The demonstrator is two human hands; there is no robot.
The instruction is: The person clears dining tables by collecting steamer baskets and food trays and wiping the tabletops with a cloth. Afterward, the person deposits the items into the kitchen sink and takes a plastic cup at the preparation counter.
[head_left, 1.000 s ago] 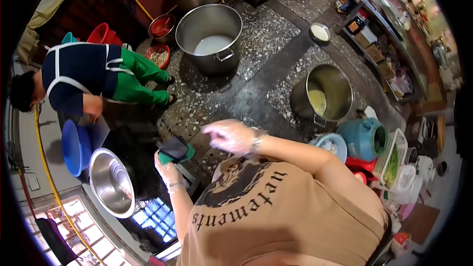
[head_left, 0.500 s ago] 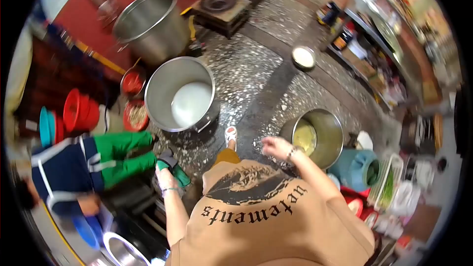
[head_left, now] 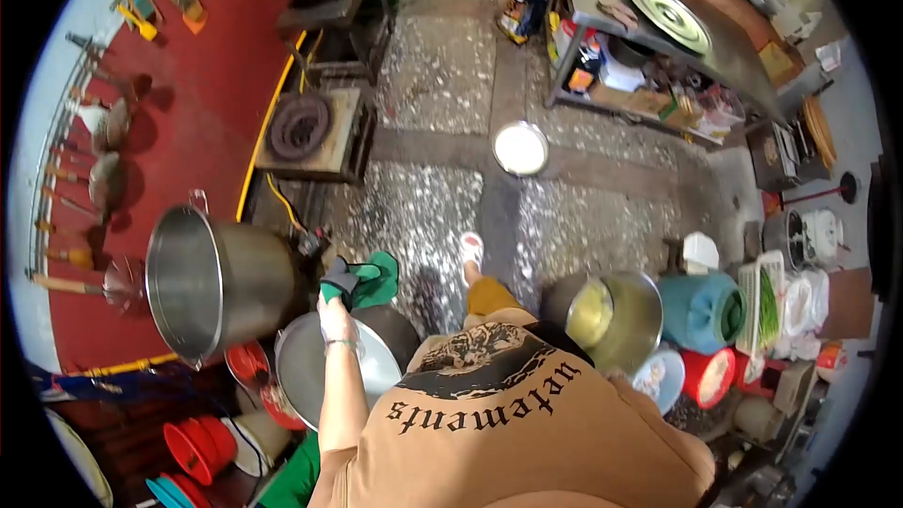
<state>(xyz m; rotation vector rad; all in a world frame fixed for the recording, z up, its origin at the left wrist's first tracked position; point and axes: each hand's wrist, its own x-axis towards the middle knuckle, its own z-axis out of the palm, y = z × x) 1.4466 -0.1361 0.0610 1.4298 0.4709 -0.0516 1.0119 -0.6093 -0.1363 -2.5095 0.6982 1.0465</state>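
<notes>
the person in the tan printed shirt is standing over a wet speckled floor (head_left: 442,198), and the left hand (head_left: 331,312) is clamped around a bunched green and dark cloth (head_left: 362,282), holding it out in front of the body. the cloth is hanging just above the far rim of a wide steel pot (head_left: 310,372) that is holding pale liquid, and it is sitting close to the side of a tall empty stockpot (head_left: 202,282) on the left. the right hand is not showing anywhere; the shirt and shoulder are covering that side, so its state is out of view. near the person's right side a second steel pot (head_left: 611,320) is holding yellowish liquid, with a blue lidded jug (head_left: 704,312) and a red bucket (head_left: 707,376) just beside it. one sandalled foot (head_left: 470,246) is stepping forward on the floor, and a small white-filled bowl (head_left: 520,148) is lying further ahead near a cluttered steel shelf (head_left: 658,56). a low gas burner (head_left: 306,127) is sitting well apart to the left.

several things could go wrong here, judging by the layout. the floor is looking damp, so the forward foot could slip. the cloth's loose end is dangling near the pale liquid and could dip in. pots are crowding both sides, so a turning hip or elbow could knock a rim and spill liquid.
</notes>
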